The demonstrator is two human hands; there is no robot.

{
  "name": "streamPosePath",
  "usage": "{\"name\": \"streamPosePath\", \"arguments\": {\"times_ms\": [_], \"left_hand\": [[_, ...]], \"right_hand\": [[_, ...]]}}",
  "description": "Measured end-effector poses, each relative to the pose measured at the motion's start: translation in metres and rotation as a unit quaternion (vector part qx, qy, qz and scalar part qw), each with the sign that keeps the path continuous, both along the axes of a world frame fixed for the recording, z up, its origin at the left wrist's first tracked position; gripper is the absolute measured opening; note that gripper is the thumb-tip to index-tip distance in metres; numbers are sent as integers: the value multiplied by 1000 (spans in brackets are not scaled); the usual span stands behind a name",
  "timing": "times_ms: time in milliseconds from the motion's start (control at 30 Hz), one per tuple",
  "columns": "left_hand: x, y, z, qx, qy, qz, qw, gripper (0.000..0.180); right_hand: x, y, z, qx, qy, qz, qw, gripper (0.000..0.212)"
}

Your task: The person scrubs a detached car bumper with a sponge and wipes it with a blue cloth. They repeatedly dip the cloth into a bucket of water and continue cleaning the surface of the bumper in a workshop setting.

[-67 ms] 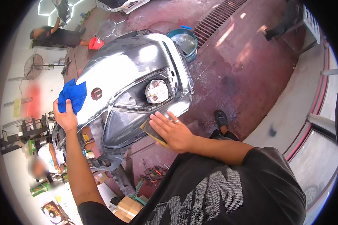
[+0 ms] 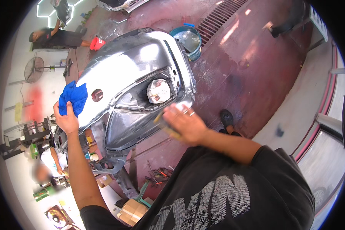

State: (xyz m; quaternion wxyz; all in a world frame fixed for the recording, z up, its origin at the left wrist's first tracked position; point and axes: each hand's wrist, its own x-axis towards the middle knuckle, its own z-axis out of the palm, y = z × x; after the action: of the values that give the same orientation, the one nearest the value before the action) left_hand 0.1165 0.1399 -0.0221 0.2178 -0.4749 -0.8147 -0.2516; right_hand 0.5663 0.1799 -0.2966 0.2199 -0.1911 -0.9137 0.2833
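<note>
Your left hand, at the left of the frame, grips a blue cloth against the silver car bumper. Your right hand, mid-frame, presses a yellow sanding pad with fingers curled around it.

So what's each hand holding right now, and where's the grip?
The left hand grips a blue cloth by its lower edge. The right hand presses a yellowish pad flat under its fingers against the grey bumper.
</note>
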Motion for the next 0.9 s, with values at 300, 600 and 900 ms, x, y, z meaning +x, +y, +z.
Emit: {"name": "streamPosePath", "arguments": {"times_ms": [300,600,900], "left_hand": [[8,14,4,-13,52,-12,998,41],[75,-17,-19,-13,89,-237,967,34],[186,-21,-43,-152,105,-407,894,33]], "right_hand": [[-47,-67,53,-72,111,-23,991,79],[-7,-26,5,-31,-33,-254,966,80],[-32,-78,31,25,36,-269,962,77]]}}
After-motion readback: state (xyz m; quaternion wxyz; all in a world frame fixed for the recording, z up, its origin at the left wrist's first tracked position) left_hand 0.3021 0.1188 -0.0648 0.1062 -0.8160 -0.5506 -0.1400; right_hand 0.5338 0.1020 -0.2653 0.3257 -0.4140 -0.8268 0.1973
